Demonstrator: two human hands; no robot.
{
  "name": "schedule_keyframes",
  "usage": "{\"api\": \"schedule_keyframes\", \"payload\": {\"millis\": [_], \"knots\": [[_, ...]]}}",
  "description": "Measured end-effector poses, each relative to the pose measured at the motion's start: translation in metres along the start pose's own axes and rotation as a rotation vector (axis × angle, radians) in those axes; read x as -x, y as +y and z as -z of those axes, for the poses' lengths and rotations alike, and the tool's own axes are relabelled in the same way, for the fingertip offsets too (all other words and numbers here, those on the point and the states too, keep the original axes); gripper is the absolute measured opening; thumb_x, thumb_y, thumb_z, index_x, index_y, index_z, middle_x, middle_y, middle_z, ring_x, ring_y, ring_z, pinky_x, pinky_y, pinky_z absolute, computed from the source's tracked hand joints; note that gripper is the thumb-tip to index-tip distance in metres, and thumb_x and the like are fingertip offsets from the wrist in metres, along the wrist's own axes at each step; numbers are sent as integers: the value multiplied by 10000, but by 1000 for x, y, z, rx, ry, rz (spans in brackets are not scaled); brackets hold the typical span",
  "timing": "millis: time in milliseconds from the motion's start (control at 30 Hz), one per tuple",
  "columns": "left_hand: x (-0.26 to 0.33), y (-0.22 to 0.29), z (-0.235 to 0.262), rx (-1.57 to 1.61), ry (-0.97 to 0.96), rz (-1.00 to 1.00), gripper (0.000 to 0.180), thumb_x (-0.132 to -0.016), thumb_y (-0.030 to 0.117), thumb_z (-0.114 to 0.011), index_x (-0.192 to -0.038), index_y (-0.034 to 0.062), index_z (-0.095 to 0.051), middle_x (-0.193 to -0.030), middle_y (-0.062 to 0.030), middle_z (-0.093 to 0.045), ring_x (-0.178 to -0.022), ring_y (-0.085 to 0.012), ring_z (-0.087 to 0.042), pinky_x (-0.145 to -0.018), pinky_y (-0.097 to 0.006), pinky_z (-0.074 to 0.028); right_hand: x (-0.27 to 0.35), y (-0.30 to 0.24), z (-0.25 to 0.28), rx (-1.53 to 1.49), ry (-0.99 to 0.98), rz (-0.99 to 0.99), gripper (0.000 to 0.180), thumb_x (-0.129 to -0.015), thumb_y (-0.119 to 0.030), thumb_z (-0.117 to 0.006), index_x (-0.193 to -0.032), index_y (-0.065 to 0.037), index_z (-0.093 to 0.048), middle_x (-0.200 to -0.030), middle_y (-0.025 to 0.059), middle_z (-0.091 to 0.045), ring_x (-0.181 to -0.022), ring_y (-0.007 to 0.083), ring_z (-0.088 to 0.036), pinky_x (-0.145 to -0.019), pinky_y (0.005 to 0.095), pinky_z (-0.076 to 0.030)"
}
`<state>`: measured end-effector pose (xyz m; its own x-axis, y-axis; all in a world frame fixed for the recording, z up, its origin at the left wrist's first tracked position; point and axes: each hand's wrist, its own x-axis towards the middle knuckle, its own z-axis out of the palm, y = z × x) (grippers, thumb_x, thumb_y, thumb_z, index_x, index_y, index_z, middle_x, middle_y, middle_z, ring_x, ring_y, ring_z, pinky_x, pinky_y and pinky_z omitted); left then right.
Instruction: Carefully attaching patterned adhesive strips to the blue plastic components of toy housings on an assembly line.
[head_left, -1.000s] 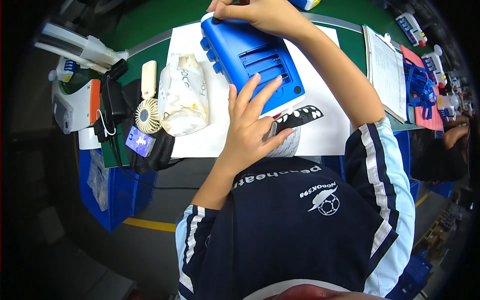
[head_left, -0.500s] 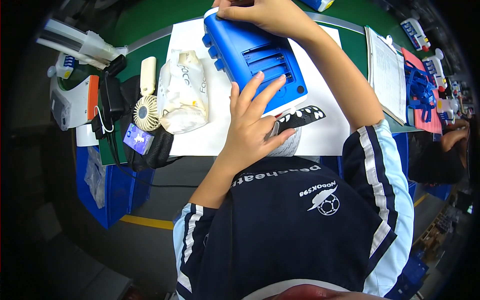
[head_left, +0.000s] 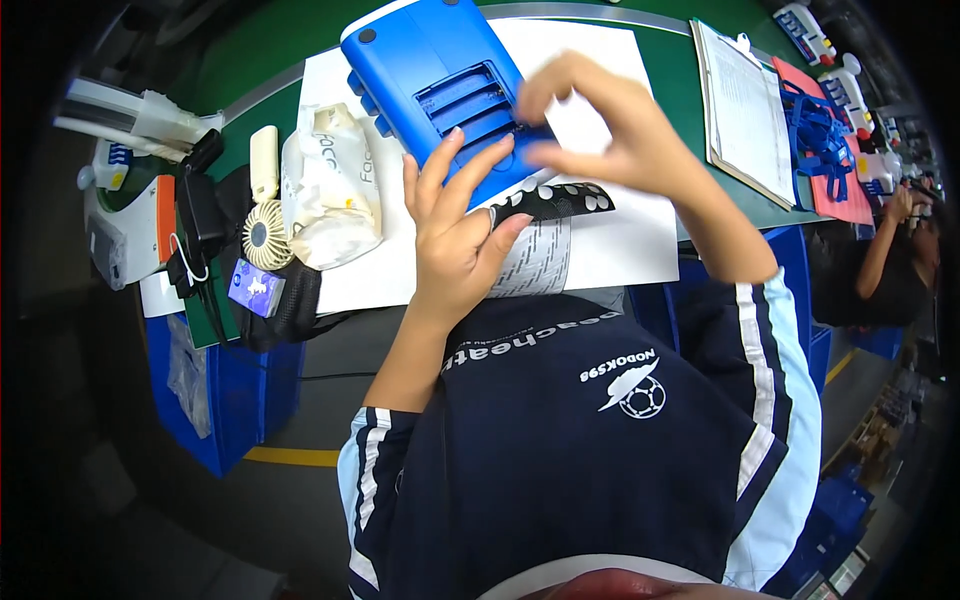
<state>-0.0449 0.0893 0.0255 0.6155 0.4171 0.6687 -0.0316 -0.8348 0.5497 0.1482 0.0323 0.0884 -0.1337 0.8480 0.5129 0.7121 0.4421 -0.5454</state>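
A blue plastic device [head_left: 410,60] with a white rim lies with its open battery compartment [head_left: 470,105] facing up. A round dark foot [head_left: 367,36] sits at its upper left corner, and blue knobs stick out along its left side. My left hand [head_left: 455,225] rests two fingertips on the device below the compartment. Its thumb and curled fingers hold a black sticker sheet [head_left: 565,201] with white oval spots, its printed backing below. My right hand [head_left: 610,130], blurred, hovers at the device's lower right corner, thumb and forefinger apart, nothing visible between them.
White paper [head_left: 640,240] covers part of the green table. At left are a crumpled plastic bag [head_left: 335,190], a small fan [head_left: 267,235], a purple box [head_left: 256,287] and a black adapter [head_left: 202,215]. A clipboard [head_left: 745,120] and blue straps [head_left: 820,140] lie right; another person [head_left: 880,250] sits beyond.
My right hand has left the device's upper left corner and moved down to its lower right corner. My left hand keeps the sticker sheet. The whole view has shifted somewhat.
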Motion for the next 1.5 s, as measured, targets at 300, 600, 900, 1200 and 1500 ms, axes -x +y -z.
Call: {"api": "schedule_keyframes", "payload": {"millis": [300, 600, 900, 1200, 1500], "knots": [[-1, 2, -5, 42, 47, 17, 398, -857, 306, -559, -613, -7, -578, -1188, -91, -576, -1245, -317, -351, -1041, -518, -97, 56, -30, -21, -46, 94, -222, 386, -680, -120, -765, -973, -46, -524, -924, 83, -595, -849, 187, -581, -726, 276, -469], [-2, 2, -6, 4, 36, 26, 426, -758, 393, -654, -639, -14, -602, -1206, -122, -560, -1259, -324, -336, -1048, -505, -82, 60, -29, -17, -92, 150, -172, 266, -707, -79, -735, -893, -17, -555, -820, 77, -615, -697, 157, -608, -620, 237, -487], [-2, 6, -7, -29, 20, 38, 278, -738, 208, -680, -584, 0, -580, -1261, -144, -514, -1272, -351, -308, -1046, -525, -78, 53, -37, 1, 249, 4, -56, 171, -680, -92, -693, -761, -80, -543, -939, 53, -538, -887, 234, -523, -772, 345, -398], [1, 0, -8, -7, 50, -29, 166, -718, 163, -682, -704, -2, -671, -1408, -283, -233, -1312, -457, -177, -1043, -537, -120, 21, -24, -8, -47, 48, -148, 110, -706, -101, -689, -750, -43, -606, -965, 65, -542, -970, 195, -506, -858, 300, -397], [-1, -6, -10, -11, 61, -100, 181, -688, 154, -702, -734, -17, -665, -1397, -295, -247, -1316, -435, -204, -1026, -552, -177, 3, -21, -39, -100, 55, -203, 142, -703, -160, -645, -727, -24, -616, -908, 70, -559, -894, 239, -503, -821, 338, -408]]}}
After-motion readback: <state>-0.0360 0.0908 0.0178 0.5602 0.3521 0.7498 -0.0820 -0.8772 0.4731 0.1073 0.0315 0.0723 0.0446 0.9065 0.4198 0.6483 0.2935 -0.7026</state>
